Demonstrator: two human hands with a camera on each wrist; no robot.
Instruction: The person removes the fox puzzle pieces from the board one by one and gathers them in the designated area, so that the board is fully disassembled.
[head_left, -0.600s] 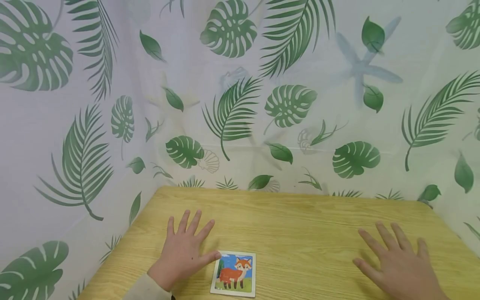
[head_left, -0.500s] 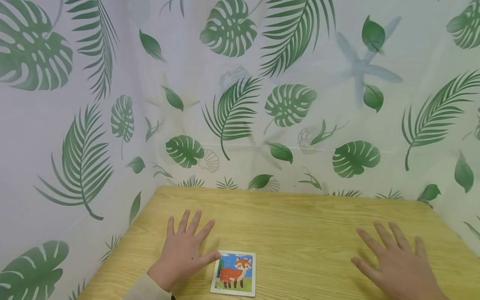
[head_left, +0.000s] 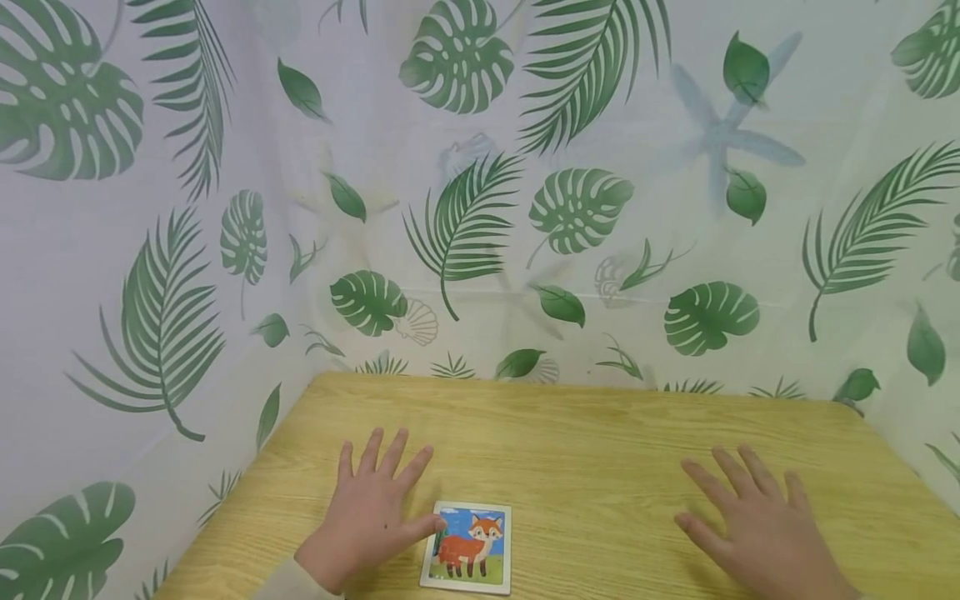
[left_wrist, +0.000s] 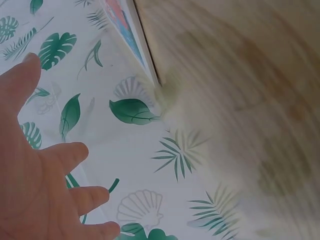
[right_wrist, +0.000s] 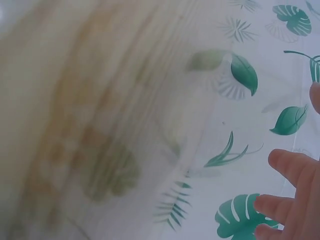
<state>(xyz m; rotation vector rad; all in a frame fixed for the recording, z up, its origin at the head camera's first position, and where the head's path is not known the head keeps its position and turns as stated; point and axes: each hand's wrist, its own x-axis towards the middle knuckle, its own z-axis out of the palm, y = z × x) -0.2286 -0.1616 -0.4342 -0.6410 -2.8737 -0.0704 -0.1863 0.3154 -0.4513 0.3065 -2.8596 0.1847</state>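
A square fox picture [head_left: 468, 554] with a white border, which looks like a small jigsaw puzzle, lies flat near the front of the table. Just left of it is my left hand [head_left: 367, 521], palm down, fingers spread and straight. In the head view its thumb tip overlaps the picture's left edge; whether it touches I cannot tell. My right hand [head_left: 761, 529] is well to the right, fingers spread, holding nothing. The left wrist view has the picture's edge [left_wrist: 137, 37] at the top, apart from the left hand's fingers. Only some fingers [right_wrist: 287, 167] show in the right wrist view.
The yellow wood-grain table [head_left: 570, 450] extends behind and between the hands. A white curtain [head_left: 487, 242] printed with green leaves, shells and starfish stands along the table's back and both sides.
My right hand has moved left, toward the middle of the table. My left hand has shifted slightly nearer and to the right. The fox picture has stayed in place.
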